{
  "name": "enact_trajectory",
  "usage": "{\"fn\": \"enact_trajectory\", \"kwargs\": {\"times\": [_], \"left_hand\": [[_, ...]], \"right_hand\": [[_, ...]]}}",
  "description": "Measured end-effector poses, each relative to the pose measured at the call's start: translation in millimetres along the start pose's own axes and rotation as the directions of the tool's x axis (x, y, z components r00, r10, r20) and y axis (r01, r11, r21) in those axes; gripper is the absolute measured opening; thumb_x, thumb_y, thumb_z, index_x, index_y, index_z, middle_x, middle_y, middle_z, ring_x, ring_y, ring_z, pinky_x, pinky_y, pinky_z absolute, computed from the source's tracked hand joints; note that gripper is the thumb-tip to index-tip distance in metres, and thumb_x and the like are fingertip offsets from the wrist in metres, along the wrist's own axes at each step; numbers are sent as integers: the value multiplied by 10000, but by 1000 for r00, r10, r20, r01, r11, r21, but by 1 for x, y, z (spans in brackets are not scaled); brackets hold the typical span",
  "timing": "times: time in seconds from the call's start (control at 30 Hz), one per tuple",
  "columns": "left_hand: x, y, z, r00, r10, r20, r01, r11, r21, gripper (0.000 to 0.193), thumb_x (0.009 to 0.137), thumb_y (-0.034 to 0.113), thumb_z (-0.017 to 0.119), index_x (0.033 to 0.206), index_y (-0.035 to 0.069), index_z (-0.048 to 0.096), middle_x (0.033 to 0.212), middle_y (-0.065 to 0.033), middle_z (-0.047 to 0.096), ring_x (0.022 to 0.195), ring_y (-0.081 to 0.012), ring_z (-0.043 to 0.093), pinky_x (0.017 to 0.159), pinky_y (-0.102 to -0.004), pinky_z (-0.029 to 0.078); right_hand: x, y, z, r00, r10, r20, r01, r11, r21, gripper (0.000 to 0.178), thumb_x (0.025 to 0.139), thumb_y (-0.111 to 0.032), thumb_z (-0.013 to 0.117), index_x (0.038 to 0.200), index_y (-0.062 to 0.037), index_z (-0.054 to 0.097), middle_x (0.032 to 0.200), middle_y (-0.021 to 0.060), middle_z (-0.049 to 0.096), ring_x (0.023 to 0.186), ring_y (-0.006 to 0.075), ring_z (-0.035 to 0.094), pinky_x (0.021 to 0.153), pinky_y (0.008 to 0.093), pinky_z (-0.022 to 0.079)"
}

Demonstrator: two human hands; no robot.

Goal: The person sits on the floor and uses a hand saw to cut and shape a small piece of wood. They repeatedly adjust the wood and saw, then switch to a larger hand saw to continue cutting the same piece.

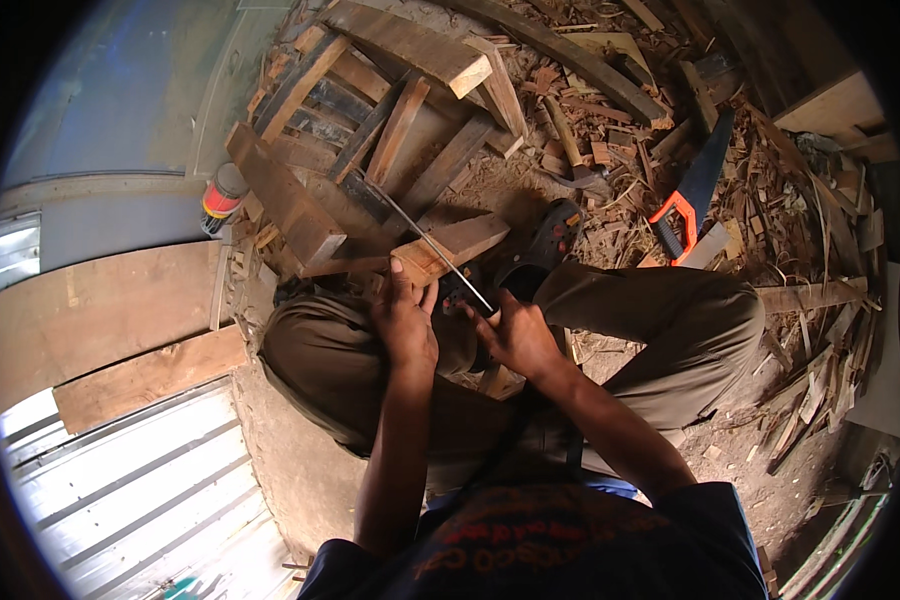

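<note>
My left hand (407, 322) grips the near end of a short wooden block (478, 236), thumb on its upper side, over my bent left leg. Closed around the pale handle of a long, thin metal tool (432, 247) is my right hand (522, 338). The tool lies slantwise across the block, its far end reaching up and left. Whether it is a file or a blade seen edge-on, I cannot tell. Beyond the block stands a slatted wooden frame (402, 130) of rough boards, with a thick beam (285, 200) at its left.
A handsaw (707, 175) with an orange and black handle rests among wood chips at the right. A wooden-handled tool (564, 132) lies left of it. A can (224, 196) stands by the left wall. Long offcuts (815, 295) are strewn at the far right.
</note>
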State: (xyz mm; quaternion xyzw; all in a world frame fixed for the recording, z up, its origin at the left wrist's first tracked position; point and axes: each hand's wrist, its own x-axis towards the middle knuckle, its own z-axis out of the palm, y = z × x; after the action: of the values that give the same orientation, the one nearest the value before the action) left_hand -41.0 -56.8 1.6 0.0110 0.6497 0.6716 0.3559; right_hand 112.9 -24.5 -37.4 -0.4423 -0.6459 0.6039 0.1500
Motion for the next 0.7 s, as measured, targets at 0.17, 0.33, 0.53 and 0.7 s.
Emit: {"fn": "enact_trajectory", "kwargs": {"times": [0.17, 0.33, 0.53, 0.7], "left_hand": [[-3, 3, -5, 994, -74, 84, 73, 997, 14, 597, 1022, 391, 559, 1422, -22, 400, 1417, -207, 473, 1294, -367, 521, 1114, -485, 429], [9, 4, -2, 980, -117, 161, 87, 979, 183, 718, 1001, 485, 552, 1471, -18, 347, 1435, -224, 451, 1296, -390, 518, 1108, -503, 432], [56, 31, 23, 937, -212, 279, 128, 949, 289, 829, 971, 540, 573, 1519, -9, 278, 1473, -232, 417, 1292, -389, 525, 1101, -482, 438], [66, 23, 27, 917, -225, 329, 95, 925, 367, 919, 973, 633, 473, 1553, -13, 173, 1502, -260, 369, 1334, -398, 484, 1101, -473, 435]], "right_hand": [[5, 1, 6, 996, -72, -56, 68, 995, -68, 343, 907, -292, 697, 1049, 8, 609, 771, 241, 685, 809, 440, 680, 697, 498, 559], [2, -9, 6, 993, -68, -101, 67, 998, -16, 310, 903, -245, 696, 1012, 29, 599, 741, 260, 671, 788, 447, 678, 671, 489, 554], [10, -22, -1, 990, -64, -127, 63, 998, -16, 341, 908, -218, 693, 1011, 83, 570, 694, 247, 659, 727, 418, 684, 621, 443, 543], [14, -20, 8, 955, -136, -263, 167, 981, 96, 353, 913, -213, 691, 999, 107, 568, 602, 193, 634, 591, 337, 686, 535, 377, 502]]}}
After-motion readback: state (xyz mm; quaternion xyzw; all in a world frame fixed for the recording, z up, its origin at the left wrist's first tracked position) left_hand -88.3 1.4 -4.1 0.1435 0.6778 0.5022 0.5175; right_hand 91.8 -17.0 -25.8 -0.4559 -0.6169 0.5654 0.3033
